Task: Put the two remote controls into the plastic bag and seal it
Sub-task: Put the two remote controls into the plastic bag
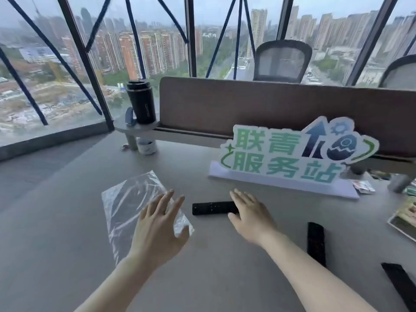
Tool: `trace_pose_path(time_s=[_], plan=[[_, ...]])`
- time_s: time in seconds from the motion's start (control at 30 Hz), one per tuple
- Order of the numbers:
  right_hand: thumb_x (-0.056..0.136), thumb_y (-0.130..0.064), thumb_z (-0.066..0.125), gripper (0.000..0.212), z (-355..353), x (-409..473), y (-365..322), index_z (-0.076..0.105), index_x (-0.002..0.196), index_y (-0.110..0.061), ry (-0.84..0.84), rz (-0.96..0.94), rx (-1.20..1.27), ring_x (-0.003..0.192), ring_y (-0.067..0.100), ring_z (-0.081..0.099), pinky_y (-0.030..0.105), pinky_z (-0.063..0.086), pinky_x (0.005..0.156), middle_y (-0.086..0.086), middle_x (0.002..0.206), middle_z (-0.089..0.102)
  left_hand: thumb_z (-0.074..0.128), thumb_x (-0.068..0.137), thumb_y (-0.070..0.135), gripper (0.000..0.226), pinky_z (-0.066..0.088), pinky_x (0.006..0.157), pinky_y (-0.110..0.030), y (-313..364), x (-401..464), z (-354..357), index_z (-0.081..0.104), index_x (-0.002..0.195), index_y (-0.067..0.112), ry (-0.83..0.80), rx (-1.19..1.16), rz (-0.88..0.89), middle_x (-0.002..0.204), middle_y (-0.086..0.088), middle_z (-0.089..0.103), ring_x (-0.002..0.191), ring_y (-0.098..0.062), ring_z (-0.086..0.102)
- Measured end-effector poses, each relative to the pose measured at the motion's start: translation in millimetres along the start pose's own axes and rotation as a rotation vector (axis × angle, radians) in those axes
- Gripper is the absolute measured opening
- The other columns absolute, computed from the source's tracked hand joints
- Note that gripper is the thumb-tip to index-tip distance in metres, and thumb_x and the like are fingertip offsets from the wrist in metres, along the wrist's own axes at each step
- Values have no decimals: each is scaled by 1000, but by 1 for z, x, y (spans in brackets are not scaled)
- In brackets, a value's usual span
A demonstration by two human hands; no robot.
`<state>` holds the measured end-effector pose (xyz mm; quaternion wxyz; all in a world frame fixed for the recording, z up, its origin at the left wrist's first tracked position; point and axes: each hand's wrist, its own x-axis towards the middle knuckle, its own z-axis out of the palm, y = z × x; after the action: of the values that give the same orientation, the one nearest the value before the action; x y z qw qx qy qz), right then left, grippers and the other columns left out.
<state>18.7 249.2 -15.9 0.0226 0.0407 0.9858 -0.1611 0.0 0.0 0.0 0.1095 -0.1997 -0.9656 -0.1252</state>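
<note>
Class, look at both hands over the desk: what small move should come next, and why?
Probably close the right hand on the black remote control under its fingers. The plastic bag lies flat and empty under the open left hand, and a second remote lies untouched nearby.

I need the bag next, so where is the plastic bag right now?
The plastic bag lies flat on the desk, left of centre, partly under the left hand, with a remote control to its right.

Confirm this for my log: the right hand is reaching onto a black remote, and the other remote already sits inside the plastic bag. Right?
Not quite. The head view shows the plastic bag empty; the other remote lies on the table by the right forearm. The right hand does reach onto a black remote.
</note>
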Motion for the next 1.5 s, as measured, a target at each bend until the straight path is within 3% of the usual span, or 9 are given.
trace_pose_path(time_s=[0.17, 0.33, 0.5, 0.6, 0.83, 1.03, 1.23, 1.33, 1.5], plan=[[102, -42, 31, 61, 39, 20, -7, 17, 157, -16, -19, 100, -62, 148, 27, 19, 39, 21, 118, 3, 164, 20, 61, 75, 37, 44, 51, 83, -44, -40, -35, 37, 61, 118, 26, -25, 85, -35, 123, -3, 61, 111, -30, 57], [94, -45, 51, 43, 53, 0, -12, 57, 124, -15, 162, 164, -227, 113, 30, 51, 40, 43, 90, 8, 125, 58, 51, 87, 21, 11, 46, 52, -36, -56, -55, 33, 62, 86, 23, 9, 98, -38, 79, -2, 56, 73, -34, 64], [85, -37, 62, 25, 35, -50, -15, 53, 96, -17, 27, 354, 341, 65, 23, 60, 31, 42, 57, 7, 82, 68, 41, 94, 30, 26, 53, 58, -39, -43, -58, 21, 65, 104, 29, 28, -58, 66, 81, -4, 62, 73, -35, 66], [93, -23, 58, 16, 7, -99, -9, 55, 91, -8, 21, 302, 825, 34, 13, 37, 21, 26, 37, 12, 63, 61, 36, 97, 32, 33, 48, 65, -35, -20, -53, 16, 58, 121, 29, 23, -131, 42, 101, -5, 62, 91, -34, 64], [90, -22, 63, 14, -18, -157, -24, 65, 81, -10, -231, 318, 950, 34, 10, 26, 20, 18, 34, 8, 67, 59, 35, 96, 27, 33, 50, 71, -38, 55, -55, 10, 60, 116, 18, -2, -289, 110, 104, -9, 58, 91, -35, 62], [95, -8, 59, 18, -4, -146, -41, 67, 102, 7, -36, 340, 1293, 56, 22, 62, 29, 59, 54, 19, 86, 65, 37, 96, 29, 30, 51, 77, -42, 78, -57, 6, 61, 110, 18, 36, -337, 133, 102, -6, 61, 93, -33, 60], [91, -31, 53, 24, 3, -179, 38, 63, 90, -9, 438, 611, 476, 66, 26, 66, 32, 49, 60, 4, 85, 70, 40, 96, 28, 31, 51, 78, -40, 86, -61, 18, 62, 118, 24, 47, -359, 139, 106, -6, 64, 99, -33, 61], [90, -56, 49, 49, 11, -182, 72, 58, 102, -9, 421, 769, 171, 92, 32, 64, 35, 46, 68, 9, 99, 66, 41, 95, 31, 31, 51, 80, -40, 98, -68, 22, 62, 117, 28, 46, -384, 144, 109, -3, 67, 101, -31, 62], [83, -54, 57, 41, 22, -173, 81, 60, 89, -14, 269, 760, 122, 73, 26, 58, 29, 39, 62, -2, 74, 56, 41, 93, 33, 30, 50, 84, -41, 114, -73, 24, 65, 111, 26, 26, -391, 166, 107, -1, 71, 103, -28, 62]])
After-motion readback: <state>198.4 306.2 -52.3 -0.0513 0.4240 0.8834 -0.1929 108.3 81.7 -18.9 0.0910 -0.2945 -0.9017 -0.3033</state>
